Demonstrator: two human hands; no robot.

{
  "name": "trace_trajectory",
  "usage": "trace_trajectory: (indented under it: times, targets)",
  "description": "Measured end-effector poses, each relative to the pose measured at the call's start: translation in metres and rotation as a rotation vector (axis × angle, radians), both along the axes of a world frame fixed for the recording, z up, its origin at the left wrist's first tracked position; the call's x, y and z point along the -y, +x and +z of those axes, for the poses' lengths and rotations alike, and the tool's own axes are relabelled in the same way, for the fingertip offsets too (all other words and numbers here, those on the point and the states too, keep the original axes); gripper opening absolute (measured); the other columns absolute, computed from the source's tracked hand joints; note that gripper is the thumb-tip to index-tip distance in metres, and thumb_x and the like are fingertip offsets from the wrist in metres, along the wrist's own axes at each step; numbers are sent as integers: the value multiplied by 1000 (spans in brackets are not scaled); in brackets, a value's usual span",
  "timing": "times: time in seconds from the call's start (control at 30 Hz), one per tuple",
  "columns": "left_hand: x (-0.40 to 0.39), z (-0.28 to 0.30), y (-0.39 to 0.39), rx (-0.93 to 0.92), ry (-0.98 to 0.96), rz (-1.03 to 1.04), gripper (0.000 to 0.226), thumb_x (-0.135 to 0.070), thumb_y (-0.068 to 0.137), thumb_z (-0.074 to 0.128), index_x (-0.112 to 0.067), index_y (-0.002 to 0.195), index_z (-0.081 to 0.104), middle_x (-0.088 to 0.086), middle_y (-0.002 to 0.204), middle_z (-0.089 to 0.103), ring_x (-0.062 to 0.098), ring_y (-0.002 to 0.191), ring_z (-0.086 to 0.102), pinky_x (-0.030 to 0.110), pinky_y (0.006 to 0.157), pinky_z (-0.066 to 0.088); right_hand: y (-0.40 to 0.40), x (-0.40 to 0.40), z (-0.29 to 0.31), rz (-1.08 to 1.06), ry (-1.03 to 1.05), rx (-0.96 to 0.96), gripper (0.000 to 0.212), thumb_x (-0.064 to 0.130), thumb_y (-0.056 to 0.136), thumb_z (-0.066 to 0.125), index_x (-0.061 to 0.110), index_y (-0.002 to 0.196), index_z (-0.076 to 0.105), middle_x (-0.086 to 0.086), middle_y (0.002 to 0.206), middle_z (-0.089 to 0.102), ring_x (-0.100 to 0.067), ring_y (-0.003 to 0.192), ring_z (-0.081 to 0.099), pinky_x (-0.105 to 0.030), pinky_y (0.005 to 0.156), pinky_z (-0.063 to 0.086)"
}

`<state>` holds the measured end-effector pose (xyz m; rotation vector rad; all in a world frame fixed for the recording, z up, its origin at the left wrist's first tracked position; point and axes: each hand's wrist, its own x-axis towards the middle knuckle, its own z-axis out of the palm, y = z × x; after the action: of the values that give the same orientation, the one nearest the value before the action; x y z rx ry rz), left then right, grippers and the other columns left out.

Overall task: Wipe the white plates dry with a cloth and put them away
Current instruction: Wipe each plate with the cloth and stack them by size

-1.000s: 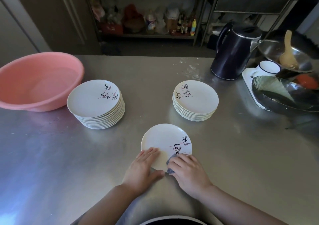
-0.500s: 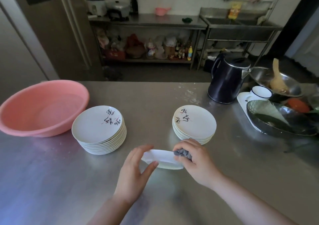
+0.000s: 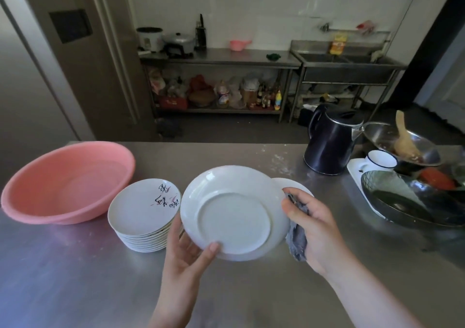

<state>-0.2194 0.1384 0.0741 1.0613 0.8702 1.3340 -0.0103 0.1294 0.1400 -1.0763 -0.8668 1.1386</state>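
A white plate (image 3: 234, 213) is held up above the steel table (image 3: 75, 277), turned so that its underside with the round foot ring is seen from the head view. Its lower left edge is gripped by the left hand (image 3: 187, 253): the thumb is laid on the underside near the rim and the fingers are curled behind it. At the plate's right edge the right hand (image 3: 310, 223) is closed around a bunched grey cloth (image 3: 297, 237), which is pressed against the rim; the thumb is stretched toward the plate.

Just left of the held plate, a stack of white plates (image 3: 143, 217) with dark brush lettering on the top one is set on the table. A second stack (image 3: 293, 184) is largely hidden behind the held plate and the right hand, with only a part of its rim showing. Further left, a pink basin (image 3: 65, 181) is placed near the table's edge.

To the right, a dark glass bowl (image 3: 402, 199), a white cup (image 3: 380, 160) on a white tray, and a metal bowl with a wooden spatula (image 3: 403, 141) are grouped together. A black kettle (image 3: 329, 144) is stood behind them, toward the far side of the table.

Across the room, a steel shelf unit (image 3: 216, 61) with pots and bottles and a steel sink (image 3: 347, 63) are set along the white wall.
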Motion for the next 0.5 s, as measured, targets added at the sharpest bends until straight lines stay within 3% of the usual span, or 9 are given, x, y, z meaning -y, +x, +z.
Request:
trace_trajectory:
  times: [0.1, 0.17, 0.23, 0.3, 0.4, 0.5]
  targets:
    - [1, 9, -3, 25, 20, -11, 79, -1, 72, 83, -43, 133, 53, 7, 129, 65, 23, 119, 62, 31, 94, 54, -1, -1, -1, -4, -56, -58, 28, 19, 81, 72, 6, 106, 68, -13, 105, 70, -23, 97, 64, -35, 88, 47]
    - [2, 18, -4, 26, 37, 0, 77, -7, 69, 78, -46, 131, 54, 2, 131, 64, 20, 122, 60, 30, 98, 51, -3, -2, -1, -14, -80, -86, 30, 20, 85, 66, 5, 111, 67, -13, 105, 71, -24, 97, 65, -34, 86, 49]
    - [1, 28, -5, -3, 72, 23, 75, -7, 69, 73, -46, 130, 54, -5, 132, 63, 16, 122, 60, 24, 95, 52, -6, -2, 1, -19, -91, -104, 24, 18, 90, 58, 4, 109, 67, -7, 86, 73, -15, 79, 68, -23, 68, 52]
    - [-1, 39, -5, -21, 102, 35, 74, -7, 68, 72, -46, 129, 55, -8, 132, 63, 14, 121, 59, 24, 94, 52, -9, -1, 5, -15, -107, -113, 25, 22, 90, 57, 3, 104, 66, -4, 73, 69, -12, 63, 64, -22, 58, 47]
    - [-4, 55, -6, -27, 126, 40, 75, -6, 68, 73, -44, 130, 54, -9, 134, 61, 17, 122, 59, 42, 101, 51, -9, -1, 9, -27, -139, -80, 29, 24, 93, 54, -3, 104, 60, 1, 45, 54, -11, 35, 47, -24, 52, 35]
    - [-7, 68, -6, -14, 125, 27, 78, -14, 64, 79, -42, 133, 53, -6, 135, 60, 19, 123, 59, 47, 99, 47, -7, -3, 18, -54, -151, -57, 27, 25, 93, 55, 1, 102, 61, -3, 38, 42, -13, 24, 33, -14, 43, 27]
